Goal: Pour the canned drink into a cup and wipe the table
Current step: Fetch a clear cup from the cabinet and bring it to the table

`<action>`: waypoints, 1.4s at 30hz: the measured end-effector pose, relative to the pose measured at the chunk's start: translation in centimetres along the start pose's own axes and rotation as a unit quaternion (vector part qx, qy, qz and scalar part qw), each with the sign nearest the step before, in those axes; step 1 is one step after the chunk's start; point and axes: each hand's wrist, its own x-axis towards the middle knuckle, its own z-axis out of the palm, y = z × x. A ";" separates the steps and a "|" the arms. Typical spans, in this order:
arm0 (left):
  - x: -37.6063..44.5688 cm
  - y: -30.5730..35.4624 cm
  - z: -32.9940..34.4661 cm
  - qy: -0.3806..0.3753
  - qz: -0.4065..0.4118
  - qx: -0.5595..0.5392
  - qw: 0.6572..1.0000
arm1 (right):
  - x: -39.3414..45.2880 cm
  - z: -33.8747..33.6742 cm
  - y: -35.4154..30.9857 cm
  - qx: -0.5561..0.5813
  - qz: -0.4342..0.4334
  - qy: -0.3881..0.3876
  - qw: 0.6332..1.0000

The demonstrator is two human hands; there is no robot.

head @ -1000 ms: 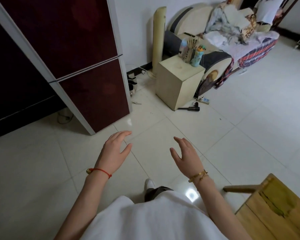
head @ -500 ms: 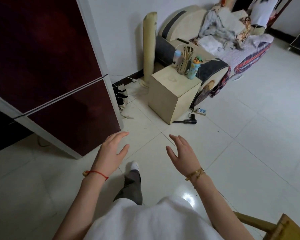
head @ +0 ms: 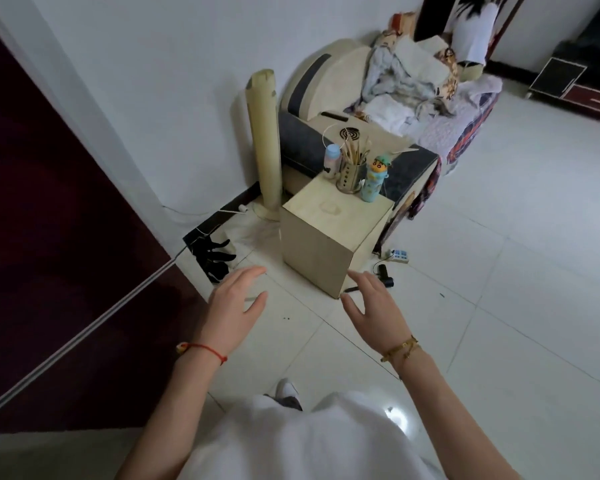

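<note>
My left hand [head: 234, 303] and my right hand [head: 373, 308] are held out in front of me over the white tiled floor, fingers spread, both holding nothing. No can, cup, cloth or table is in view. Straight ahead stands a small cream cabinet [head: 329, 244]. On its top sit a pale bottle [head: 331, 161], a metal holder of chopsticks [head: 350, 174] and a cartoon bottle [head: 374, 183].
A dark red refrigerator [head: 49, 220] fills the left side. A cream tower fan [head: 265, 147] stands against the wall beside a sofa [head: 406, 109] piled with cloths. A power strip [head: 399, 255] and a black tool [head: 385, 277] lie on the floor right of the cabinet.
I have walked forward and turned right. The cabinet and sofa are closer, and the wooden table at the lower right has left the view. Both hands stay open.
</note>
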 end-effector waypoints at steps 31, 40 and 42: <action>46.9 -5.3 10.9 -0.154 -0.032 -0.022 0.987 | 40.5 -0.4 12.6 0.055 0.193 -0.012 0.980; 55.9 -8.4 18.2 -0.217 -0.040 0.000 0.975 | 46.9 4.0 18.8 0.134 0.352 -0.008 0.926; 57.6 -9.4 20.3 -0.241 -0.039 0.004 0.970 | 48.3 5.1 20.1 0.142 0.376 -0.009 0.916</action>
